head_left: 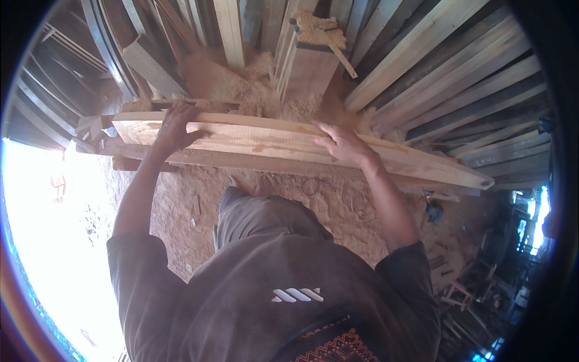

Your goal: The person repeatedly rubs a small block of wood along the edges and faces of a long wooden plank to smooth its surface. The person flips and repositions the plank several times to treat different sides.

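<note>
A long pale wooden plank (259,137) lies across in front of me at waist height, on top of other planks. My left hand (174,128) grips its far edge near the left end, fingers curled over the top. Further right, my right hand (341,143) rests on the same plank, fingers spread and thumb over the near edge. The plank's right end (476,180) tapers off toward the right.
A heap of sawdust (241,84) sits behind the plank. Stacks of long boards (458,78) lean at the right and back. A wooden block with a stick (313,54) stands behind. The sawdust-covered floor (181,223) lies below; wooden stools (458,295) stand at lower right.
</note>
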The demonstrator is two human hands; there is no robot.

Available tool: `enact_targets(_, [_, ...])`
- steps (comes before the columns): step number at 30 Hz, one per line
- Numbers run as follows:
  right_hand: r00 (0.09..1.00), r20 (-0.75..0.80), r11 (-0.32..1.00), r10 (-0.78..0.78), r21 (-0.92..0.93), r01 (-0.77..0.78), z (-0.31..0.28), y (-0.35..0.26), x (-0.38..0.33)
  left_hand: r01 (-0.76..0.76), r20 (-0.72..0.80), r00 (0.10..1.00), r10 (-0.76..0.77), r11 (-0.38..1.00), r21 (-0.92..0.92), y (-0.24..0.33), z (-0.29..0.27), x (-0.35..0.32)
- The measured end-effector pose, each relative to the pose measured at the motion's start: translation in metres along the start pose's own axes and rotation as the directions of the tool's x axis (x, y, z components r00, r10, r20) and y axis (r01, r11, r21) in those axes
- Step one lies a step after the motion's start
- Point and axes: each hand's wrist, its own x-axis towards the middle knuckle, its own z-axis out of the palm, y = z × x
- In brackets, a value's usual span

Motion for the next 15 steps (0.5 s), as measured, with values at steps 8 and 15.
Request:
enact_targets(8, [0.970, -0.193, 0.980, -0.150, -0.156, 0.121, 0.025, -0.008, -0.022, 0.001, -0.070, 0.998, 0.003, 0.998, 0.056, 0.020, -0.003, -0.014])
enact_targets(15, [0.953, -0.242, 0.959, -0.181, -0.258, 0.116, 0.050, -0.009, -0.048, -0.117, 0.105, 0.987, 0.122, 0.991, -0.058, 0.142, 0.041, 0.009])
